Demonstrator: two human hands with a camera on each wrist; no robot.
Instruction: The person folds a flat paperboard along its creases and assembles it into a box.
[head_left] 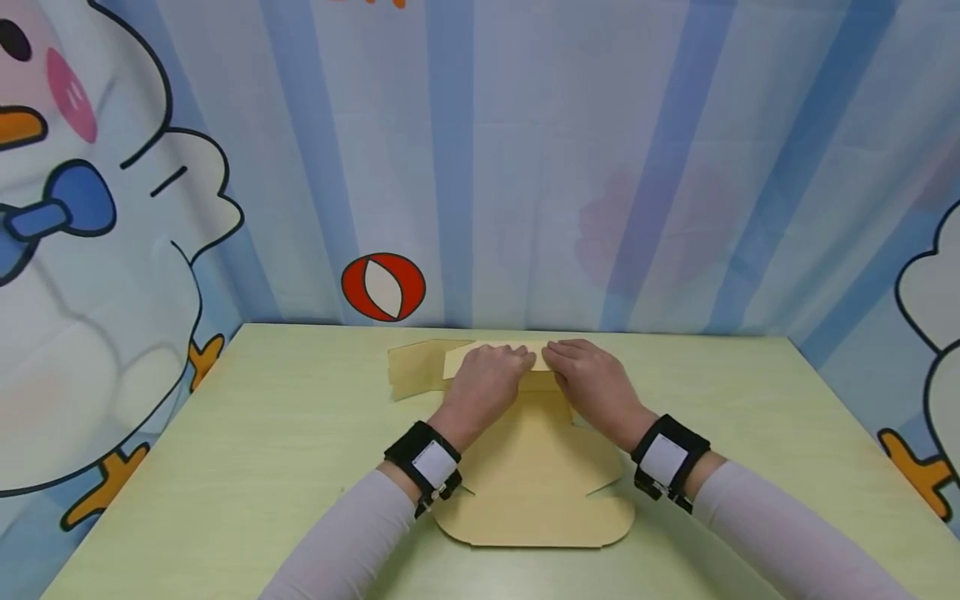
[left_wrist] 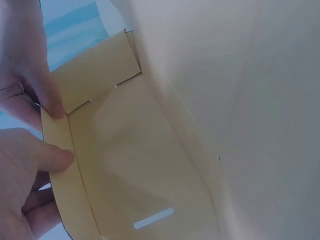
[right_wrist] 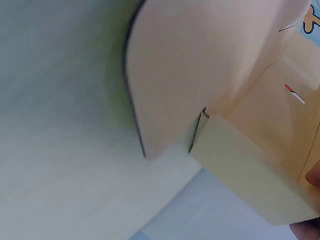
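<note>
A tan cardboard box blank (head_left: 536, 467) lies on the table, partly folded, its rounded flap toward me. At its far end a panel stands raised, with a narrow folded strip along the top. My left hand (head_left: 489, 382) pinches this strip, thumb on the inner side and fingers behind. Close beside it my right hand (head_left: 594, 385) pinches the same edge. In the left wrist view the raised panel (left_wrist: 125, 150) shows a slot (left_wrist: 154, 218) cut through it. A side flap (head_left: 426, 371) sticks out to the left, and another side flap (right_wrist: 250, 170) appears in the right wrist view.
The pale yellow-green table (head_left: 300, 467) extends on both sides of the cardboard. Behind its far edge hangs a blue striped curtain (head_left: 502, 167) with cartoon prints. Black bands (head_left: 427, 462) with white patches are around both wrists.
</note>
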